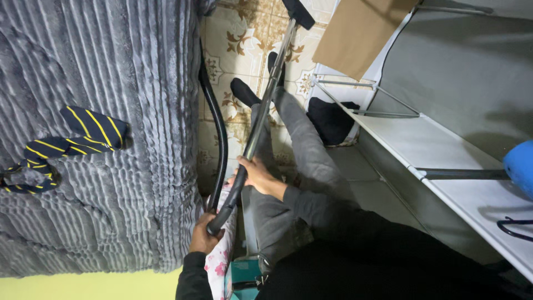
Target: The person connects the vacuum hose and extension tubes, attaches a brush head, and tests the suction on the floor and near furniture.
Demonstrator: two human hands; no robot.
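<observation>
A vacuum cleaner's metal wand (267,94) slants up over the patterned tile floor (239,33) to a black floor nozzle (298,12) at the top edge. My right hand (256,175) grips the wand's lower end where it meets the black curved handle. My left hand (202,236) is closed around the end of that handle (222,216), where the black hose (220,128) joins it. The hose loops up along the edge of the bed. My legs in grey trousers (302,144) and black socks stretch out beside the wand.
A grey ribbed blanket (100,183) covers the bed at left, with navy yellow-striped socks (91,130) on it. A white fabric shelf rack (444,150) stands at right, with cardboard (358,33), a black cloth (330,119), a blue object (521,166) and a black hanger (513,228). A floral cloth (219,261) lies below my left hand.
</observation>
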